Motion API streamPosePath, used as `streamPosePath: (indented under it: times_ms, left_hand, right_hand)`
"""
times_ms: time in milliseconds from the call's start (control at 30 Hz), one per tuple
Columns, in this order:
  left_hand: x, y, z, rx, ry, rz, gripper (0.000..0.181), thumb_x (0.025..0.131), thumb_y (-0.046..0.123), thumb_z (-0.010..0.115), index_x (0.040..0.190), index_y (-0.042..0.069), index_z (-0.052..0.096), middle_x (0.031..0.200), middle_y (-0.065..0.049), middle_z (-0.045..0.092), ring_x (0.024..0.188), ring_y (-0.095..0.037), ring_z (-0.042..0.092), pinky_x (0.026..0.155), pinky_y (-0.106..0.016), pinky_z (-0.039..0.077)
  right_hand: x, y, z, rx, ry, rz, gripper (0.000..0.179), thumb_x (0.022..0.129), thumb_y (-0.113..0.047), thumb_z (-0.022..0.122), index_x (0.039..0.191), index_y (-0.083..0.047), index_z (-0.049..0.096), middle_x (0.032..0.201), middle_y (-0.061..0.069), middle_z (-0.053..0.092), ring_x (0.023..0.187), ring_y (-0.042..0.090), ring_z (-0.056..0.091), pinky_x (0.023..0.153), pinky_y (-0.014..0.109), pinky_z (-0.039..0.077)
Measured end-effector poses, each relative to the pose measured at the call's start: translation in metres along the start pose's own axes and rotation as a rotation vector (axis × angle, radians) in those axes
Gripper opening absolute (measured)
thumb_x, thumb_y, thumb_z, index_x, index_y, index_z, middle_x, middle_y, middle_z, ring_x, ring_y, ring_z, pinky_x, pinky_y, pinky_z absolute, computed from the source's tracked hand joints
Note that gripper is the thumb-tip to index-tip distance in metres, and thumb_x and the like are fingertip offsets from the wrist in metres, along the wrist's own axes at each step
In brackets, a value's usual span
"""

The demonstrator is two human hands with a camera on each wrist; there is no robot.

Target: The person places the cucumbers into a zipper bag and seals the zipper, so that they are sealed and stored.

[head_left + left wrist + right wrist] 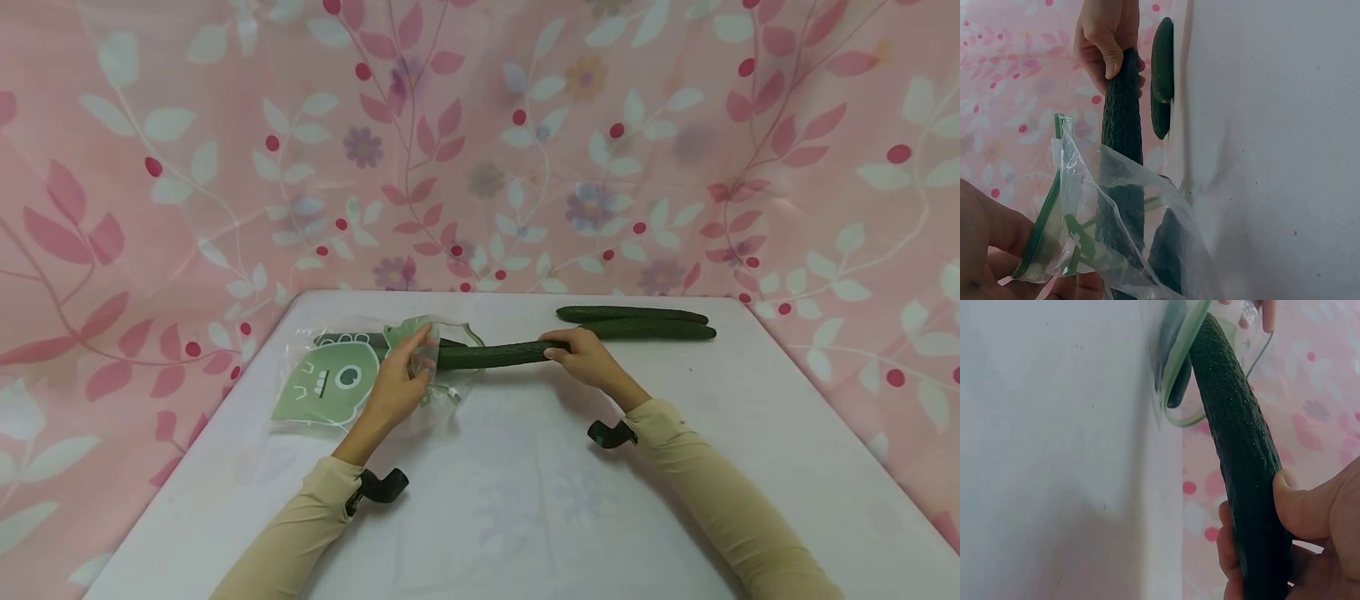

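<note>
My right hand (588,360) grips one end of a long dark green cucumber (495,355), thumb on one side and fingers round the other. The cucumber's far end reaches into the mouth of a clear zip bag (311,392) printed with a green one-eyed cartoon figure. At that mouth, my left hand (393,387) pinches the bag's edge; the left wrist view shows the green zip strip (1044,219) between its fingers. Another cucumber (1166,256) lies inside the bag, seen through the plastic. In the right wrist view, the held cucumber (1235,425) slants past the bag's opening.
Two more cucumbers lie side by side at the back right, one (630,314) behind the other (648,330). A white cloth covers the table (517,483). Behind its back edge hangs a pink floral curtain (480,150). Each wrist carries a small black camera (611,434).
</note>
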State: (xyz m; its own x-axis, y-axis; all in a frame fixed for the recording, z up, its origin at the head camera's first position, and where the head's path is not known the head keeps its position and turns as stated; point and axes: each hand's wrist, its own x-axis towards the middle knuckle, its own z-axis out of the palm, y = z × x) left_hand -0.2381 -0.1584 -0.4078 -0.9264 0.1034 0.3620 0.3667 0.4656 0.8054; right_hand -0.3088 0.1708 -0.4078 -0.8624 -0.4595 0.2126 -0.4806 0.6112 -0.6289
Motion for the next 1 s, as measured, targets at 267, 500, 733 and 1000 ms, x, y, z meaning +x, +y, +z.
streamPosePath:
  times_ms: [267,500,733,1000]
  left_hand:
    - [0.0,-0.001,0.0,0.006,-0.007,0.009,0.076,0.081,-0.01,0.051,0.154,0.011,0.04,0.132,-0.007,0.06,0.1,-0.023,0.066,0.061,-0.024,0.046]
    - [0.0,-0.001,-0.001,0.012,-0.007,0.009,0.077,0.081,-0.009,0.05,0.154,0.013,0.04,0.134,-0.007,0.06,0.1,-0.024,0.065,0.061,-0.025,0.045]
    - [0.0,-0.002,0.0,-0.002,-0.01,0.018,0.077,0.08,-0.011,0.047,0.154,0.011,0.04,0.134,-0.009,0.058,0.101,-0.026,0.065,0.061,-0.024,0.045]
    - [0.0,-0.002,0.0,-0.011,-0.009,0.014,0.076,0.081,-0.011,0.048,0.153,0.011,0.04,0.134,-0.009,0.059,0.102,-0.026,0.065,0.062,-0.024,0.045]
  right_hand:
    - [0.013,-0.011,0.019,0.024,-0.012,0.007,0.035,0.098,-0.016,0.061,0.13,-0.004,0.066,0.131,0.014,0.065,0.114,0.029,0.063,0.093,0.047,0.05]
    - [0.024,-0.021,0.034,0.019,-0.023,-0.03,0.032,0.097,-0.014,0.062,0.126,-0.004,0.068,0.126,0.014,0.068,0.118,0.031,0.062,0.098,0.049,0.049]
    - [0.029,-0.027,0.045,0.016,-0.033,-0.023,0.032,0.097,-0.014,0.062,0.126,-0.004,0.068,0.126,0.014,0.068,0.12,0.031,0.061,0.1,0.047,0.048]
    - [0.036,-0.031,0.059,0.017,-0.013,-0.062,0.03,0.095,-0.013,0.064,0.123,-0.003,0.07,0.121,0.014,0.07,0.115,0.03,0.064,0.098,0.045,0.049]
